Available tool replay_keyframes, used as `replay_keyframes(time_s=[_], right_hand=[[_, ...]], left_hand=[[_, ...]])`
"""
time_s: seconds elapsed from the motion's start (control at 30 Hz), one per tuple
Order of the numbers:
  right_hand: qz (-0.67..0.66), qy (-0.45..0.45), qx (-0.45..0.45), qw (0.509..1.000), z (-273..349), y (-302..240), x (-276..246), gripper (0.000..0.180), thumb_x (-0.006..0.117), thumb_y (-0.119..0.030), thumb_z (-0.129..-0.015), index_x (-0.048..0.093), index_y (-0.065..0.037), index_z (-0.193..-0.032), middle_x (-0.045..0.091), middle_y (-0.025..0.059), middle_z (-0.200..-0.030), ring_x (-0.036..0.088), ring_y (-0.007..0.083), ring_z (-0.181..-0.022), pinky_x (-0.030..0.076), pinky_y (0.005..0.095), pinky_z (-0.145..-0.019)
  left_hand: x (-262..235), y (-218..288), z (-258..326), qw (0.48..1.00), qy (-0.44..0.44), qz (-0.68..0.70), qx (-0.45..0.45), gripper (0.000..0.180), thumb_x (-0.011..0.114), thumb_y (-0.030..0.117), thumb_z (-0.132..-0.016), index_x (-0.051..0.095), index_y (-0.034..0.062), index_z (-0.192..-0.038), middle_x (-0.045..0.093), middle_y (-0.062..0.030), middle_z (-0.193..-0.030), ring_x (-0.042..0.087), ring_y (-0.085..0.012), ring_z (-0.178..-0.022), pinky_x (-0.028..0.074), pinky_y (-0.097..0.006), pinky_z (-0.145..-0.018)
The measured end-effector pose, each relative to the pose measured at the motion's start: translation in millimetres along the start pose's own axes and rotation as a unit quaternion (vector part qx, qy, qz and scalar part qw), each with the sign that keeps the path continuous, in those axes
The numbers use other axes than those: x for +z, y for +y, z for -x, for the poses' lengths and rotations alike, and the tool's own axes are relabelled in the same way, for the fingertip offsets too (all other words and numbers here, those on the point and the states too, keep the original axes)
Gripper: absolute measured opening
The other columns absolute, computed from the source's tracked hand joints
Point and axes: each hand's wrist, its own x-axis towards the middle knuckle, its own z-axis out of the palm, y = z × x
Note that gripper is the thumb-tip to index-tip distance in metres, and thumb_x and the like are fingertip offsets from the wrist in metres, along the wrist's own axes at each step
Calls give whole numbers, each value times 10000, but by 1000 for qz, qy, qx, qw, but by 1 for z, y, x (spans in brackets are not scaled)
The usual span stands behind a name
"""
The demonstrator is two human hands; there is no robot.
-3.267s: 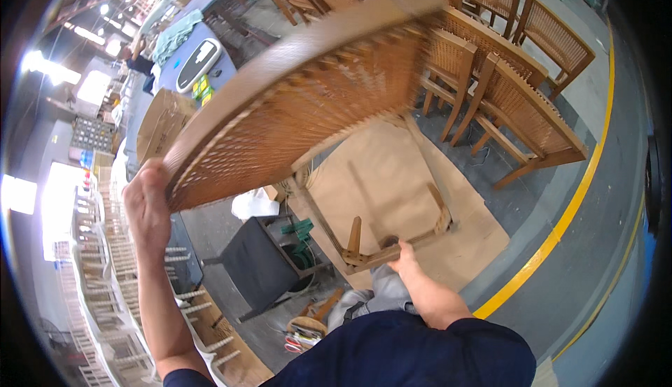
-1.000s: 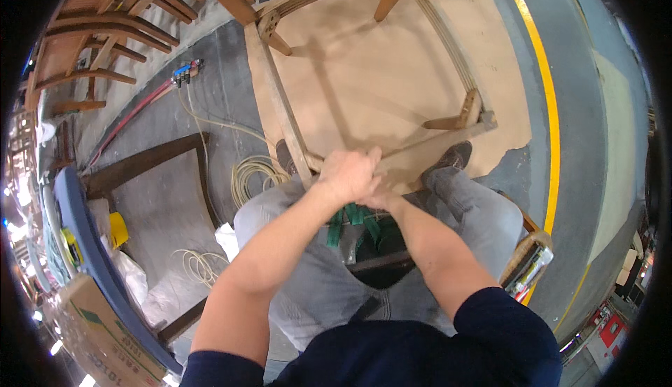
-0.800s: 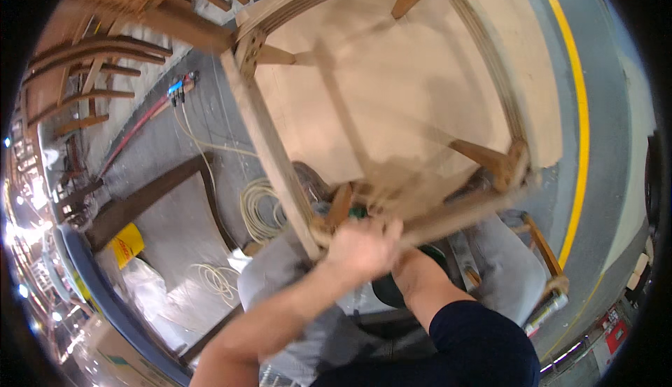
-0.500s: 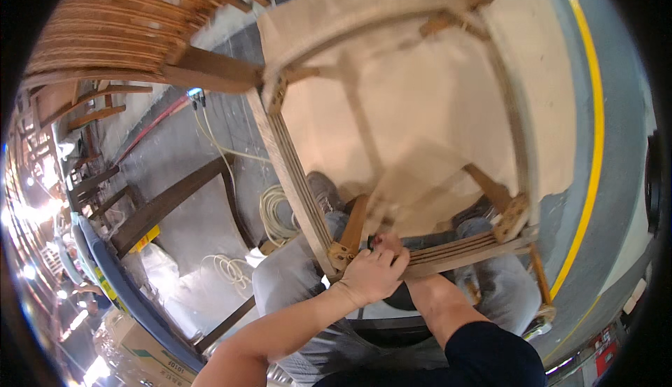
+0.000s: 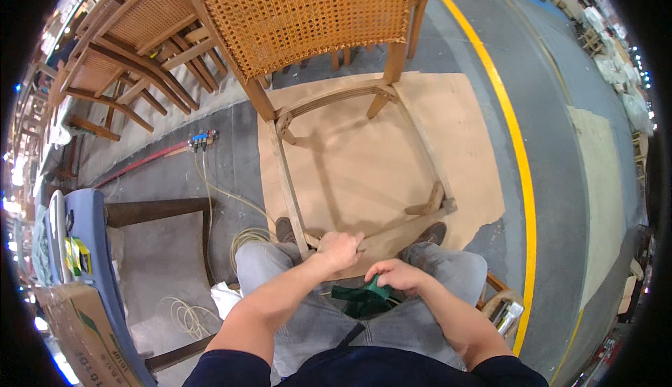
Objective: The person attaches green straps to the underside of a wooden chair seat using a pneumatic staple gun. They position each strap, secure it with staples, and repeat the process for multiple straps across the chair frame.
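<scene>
A wooden chair frame (image 5: 288, 177) without a seat stands upright in front of my knees, its woven cane back (image 5: 308, 10) at the top. My left hand (image 5: 338, 248) grips the frame's near rail. My right hand (image 5: 392, 273) is closed on a dark green tool (image 5: 358, 299) that rests in my lap between my thighs. The frame stands on a brown cardboard sheet (image 5: 364, 170).
Several wooden cane chairs (image 5: 133, 44) stand at upper left. Hoses with a blue and red fitting (image 5: 200, 138) run across the grey floor. A yellow line (image 5: 521, 170) curves down the right. A dark stool (image 5: 157, 247) and a blue panel (image 5: 98, 261) are at left.
The chair frame has swung from tilted toward me to upright, its cane back now in full view. My left hand stayed on the near rail; my right hand dropped to the green tool.
</scene>
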Motion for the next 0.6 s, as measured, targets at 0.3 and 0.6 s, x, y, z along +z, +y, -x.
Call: replay_keyframes(time_s=[0.3, 0.6], right_hand=[[-175, 139, -256, 941, 132, -86, 5, 166, 649, -81, -944, 669, -35, -1102, 674, 54, -826, 646, 139, -653, 540, 293, -593], [-218, 89, -458, 857, 182, -181, 28, 191, 673, -108, -975, 671, -28, -1149, 722, 68, -880, 697, 164, -676, 593, 319, -656]], left_hand=[[29, 47, 23, 996, -9, 76, 42, 505, 502, 458, -1020, 612, 81, -1339, 722, -237, -1051, 701, -365, -1023, 555, -469, -885], [-31, 60, 49, 786, 25, 600, 146, 544, 550, 28, -996, 436, 40, -1528, 605, -76, -1413, 566, -173, -1279, 427, -328, -1103]])
